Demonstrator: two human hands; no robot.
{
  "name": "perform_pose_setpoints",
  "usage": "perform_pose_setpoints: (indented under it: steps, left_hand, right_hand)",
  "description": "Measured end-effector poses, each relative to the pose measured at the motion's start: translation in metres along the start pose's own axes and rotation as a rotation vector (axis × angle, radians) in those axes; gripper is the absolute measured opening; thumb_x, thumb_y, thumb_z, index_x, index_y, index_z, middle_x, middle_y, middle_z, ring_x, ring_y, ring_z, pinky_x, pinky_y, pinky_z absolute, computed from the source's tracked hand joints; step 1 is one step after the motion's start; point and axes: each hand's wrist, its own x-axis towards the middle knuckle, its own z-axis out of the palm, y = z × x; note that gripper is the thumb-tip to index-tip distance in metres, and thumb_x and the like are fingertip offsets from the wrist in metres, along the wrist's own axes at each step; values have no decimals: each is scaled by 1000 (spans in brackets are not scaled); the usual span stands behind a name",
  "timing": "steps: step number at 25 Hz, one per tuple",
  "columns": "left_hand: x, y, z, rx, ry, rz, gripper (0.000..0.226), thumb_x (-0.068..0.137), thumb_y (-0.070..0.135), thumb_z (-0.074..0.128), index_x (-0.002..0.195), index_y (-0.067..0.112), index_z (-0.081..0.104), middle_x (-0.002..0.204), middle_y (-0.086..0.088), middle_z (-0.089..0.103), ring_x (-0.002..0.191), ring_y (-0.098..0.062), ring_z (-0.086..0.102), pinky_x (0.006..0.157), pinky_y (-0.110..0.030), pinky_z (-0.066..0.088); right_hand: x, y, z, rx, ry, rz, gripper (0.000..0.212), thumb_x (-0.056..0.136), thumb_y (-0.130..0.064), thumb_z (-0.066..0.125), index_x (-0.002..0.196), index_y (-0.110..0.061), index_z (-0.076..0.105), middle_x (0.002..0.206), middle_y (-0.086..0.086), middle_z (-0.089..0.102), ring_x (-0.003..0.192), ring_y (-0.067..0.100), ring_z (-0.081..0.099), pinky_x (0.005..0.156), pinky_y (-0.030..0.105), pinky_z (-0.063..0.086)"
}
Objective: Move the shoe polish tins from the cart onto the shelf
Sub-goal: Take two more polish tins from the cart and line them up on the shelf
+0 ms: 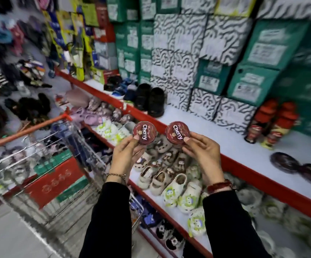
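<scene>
My left hand (pixel 126 154) holds up one round dark-red "Cherry" polish tin (pixel 144 133) by its lower edge. My right hand (pixel 202 152) holds a second tin (pixel 177 134) of the same kind beside it. Both tins face me, lids up, just in front of the red edge of the white shelf (pixel 197 123). Two blurred dark round tins (pixel 298 167) lie on that shelf at the right. The wire cart (pixel 45 164) with an orange handle stands at the lower left and holds red and green boxes.
Tall red-capped polish bottles (pixel 273 123) stand on the shelf at the right. Black shoes (pixel 149 100) sit farther left on it. Stacked green and patterned shoe boxes (pixel 206 53) fill the back. Small clogs (pixel 171 175) crowd the lower shelf beneath my hands.
</scene>
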Motion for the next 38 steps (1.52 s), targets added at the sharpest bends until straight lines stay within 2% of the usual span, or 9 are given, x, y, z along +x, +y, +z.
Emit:
perform_pose_setpoints:
  steps: [9,12,16,18,25,29,31,35,38]
  left_hand:
    - [-13,-51,164,166,-458,-185,10,95,12,59,86,14,63,81,-8,71,72,-17,68,78,-27,58]
    - [-26,-73,208,294,-598,-240,13,94,13,60,82,14,65,72,-1,73,60,-9,71,74,-24,59]
    - [-38,-101,252,527,-753,-279,11,95,13,60,85,15,64,80,-5,69,67,-15,66,62,-17,58]
    - [-42,-113,264,639,-822,-291,9,95,12,60,88,13,65,86,-8,70,60,-13,70,54,-15,57]
    - [-30,-135,281,912,-814,-333,25,87,15,71,109,7,61,75,-11,68,39,-11,66,40,-18,54]
    - [-24,-136,285,1061,-829,-286,26,85,14,73,106,-2,70,75,-13,69,61,-21,68,45,-22,58]
    - [-23,-137,287,1088,-835,-284,21,84,11,73,100,-3,71,74,-14,70,65,-24,70,50,-29,62]
    - [-29,-143,292,1173,-864,-191,15,81,14,76,90,2,76,102,-22,76,100,-34,73,93,-45,59]
    - [-34,-151,293,1187,-843,-145,6,78,15,78,80,9,79,104,-19,77,105,-33,72,97,-41,57]
  right_hand:
    - [-40,-85,-151,-8,395,-175,30,87,2,68,116,4,64,106,23,71,74,14,77,71,21,62]
    - [-64,-101,-195,-72,526,-193,28,86,1,69,114,5,67,105,24,72,90,31,74,70,21,63]
    - [-92,-113,-245,-214,667,-161,16,84,-1,71,98,-8,71,96,18,74,76,15,75,63,18,62]
    - [-102,-114,-265,-309,712,-97,18,83,-2,73,101,-6,72,98,21,75,82,22,73,64,21,62]
    - [-95,-113,-287,-637,802,85,18,82,-7,74,100,-2,76,92,15,76,69,18,71,56,25,61]
    - [-80,-112,-286,-875,823,153,11,84,-14,71,88,-10,81,91,7,76,88,26,72,84,34,59]
    - [-75,-111,-281,-961,786,171,13,83,-13,70,85,-12,82,81,1,72,85,19,68,80,26,53]
    - [-71,-108,-274,-976,763,206,13,81,-10,69,81,-13,81,66,-5,67,68,15,63,73,27,52]
    - [-71,-109,-274,-943,759,218,8,79,-11,73,83,-15,79,69,-2,69,68,16,64,72,28,53]
